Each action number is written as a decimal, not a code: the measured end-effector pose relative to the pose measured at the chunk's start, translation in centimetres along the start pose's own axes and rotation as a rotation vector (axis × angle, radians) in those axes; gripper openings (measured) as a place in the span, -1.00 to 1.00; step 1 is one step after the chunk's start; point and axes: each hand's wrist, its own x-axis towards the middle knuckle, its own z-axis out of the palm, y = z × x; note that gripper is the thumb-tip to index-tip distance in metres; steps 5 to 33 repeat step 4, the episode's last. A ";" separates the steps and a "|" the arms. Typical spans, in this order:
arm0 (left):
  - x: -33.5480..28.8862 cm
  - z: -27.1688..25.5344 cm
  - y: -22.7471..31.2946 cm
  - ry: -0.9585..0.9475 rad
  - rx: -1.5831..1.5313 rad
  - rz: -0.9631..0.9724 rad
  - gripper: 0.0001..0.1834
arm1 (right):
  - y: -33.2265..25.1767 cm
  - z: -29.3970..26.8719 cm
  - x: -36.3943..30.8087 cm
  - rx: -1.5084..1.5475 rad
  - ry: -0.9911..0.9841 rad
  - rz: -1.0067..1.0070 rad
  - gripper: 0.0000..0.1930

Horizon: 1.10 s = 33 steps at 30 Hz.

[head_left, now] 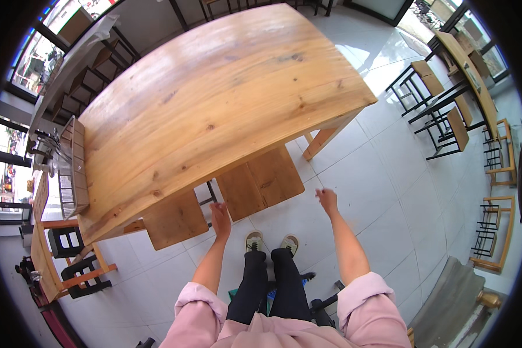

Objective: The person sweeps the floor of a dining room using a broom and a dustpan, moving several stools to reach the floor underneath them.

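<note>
A large wooden table (226,93) with a knotty, glossy top stretches in front of me. Two stools are partly tucked under its near edge: a left wooden stool (177,220) and a right wooden stool (261,182) with a wider seat. My left hand (220,219) hovers by the gap between the two seats, close to the right stool's corner. Its fingers are loosely bent and nothing shows in them; whether it touches the seat I cannot tell. Right of the stools, my right hand (327,199) hangs in the air over the floor, fingers loosely apart, holding nothing.
A wire basket (72,168) with utensils stands at the table's left end. Black stools (66,242) are at lower left. More stools (429,78) line a narrow wall table (472,78) at right. White floor tiles (383,191) lie around my feet; framed pictures (493,232) hang at right.
</note>
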 end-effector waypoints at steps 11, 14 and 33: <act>-3.3 -5.7 4.2 -0.419 0.532 0.124 -0.61 | 3.3 -6.2 -8.8 -0.109 -0.352 0.215 -0.58; -3.3 -5.7 4.2 -0.419 0.532 0.124 -0.61 | 3.3 -6.2 -8.8 -0.109 -0.352 0.215 -0.58; -3.3 -5.7 4.2 -0.419 0.532 0.124 -0.61 | 3.3 -6.2 -8.8 -0.109 -0.352 0.215 -0.58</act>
